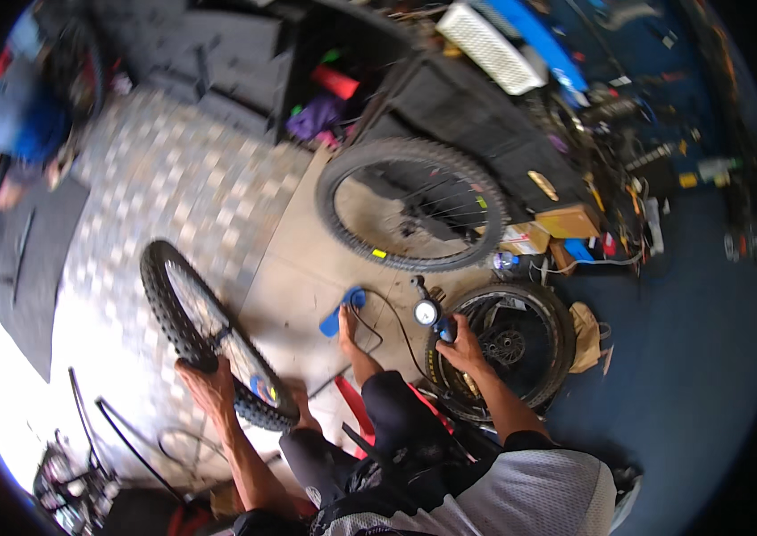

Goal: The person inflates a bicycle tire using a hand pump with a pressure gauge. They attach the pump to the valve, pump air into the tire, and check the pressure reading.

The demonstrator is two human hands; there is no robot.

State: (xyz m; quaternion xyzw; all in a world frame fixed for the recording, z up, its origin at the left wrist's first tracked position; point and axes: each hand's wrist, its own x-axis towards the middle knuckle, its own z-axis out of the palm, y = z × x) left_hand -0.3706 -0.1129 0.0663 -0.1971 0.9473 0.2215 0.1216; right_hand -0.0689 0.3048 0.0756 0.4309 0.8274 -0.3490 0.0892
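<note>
A bicycle wheel [167,304] with a knobby black tyre stands tilted at my left. My left hand [209,386] is closed round its tyre on the near left side. In my right hand [465,348] is a tyre inflator with a round, white-faced gauge [426,312]; the fingers wrap its blue-and-black grip. A thin black hose [403,329] curves beside the inflator; I cannot make out where its ends join. Below my right hand, another bicycle wheel [560,344] lies flat, partly covered by my forearm.
A third bicycle wheel [334,219] leans against a dark box ahead. Tools and small parts crowd the blue surface [664,357] at right. My foot wears a blue sandal [332,323]. Another person [25,125] crouches at far left beside a dark mat [48,259]. Bicycle parts [66,478] stand lower left.
</note>
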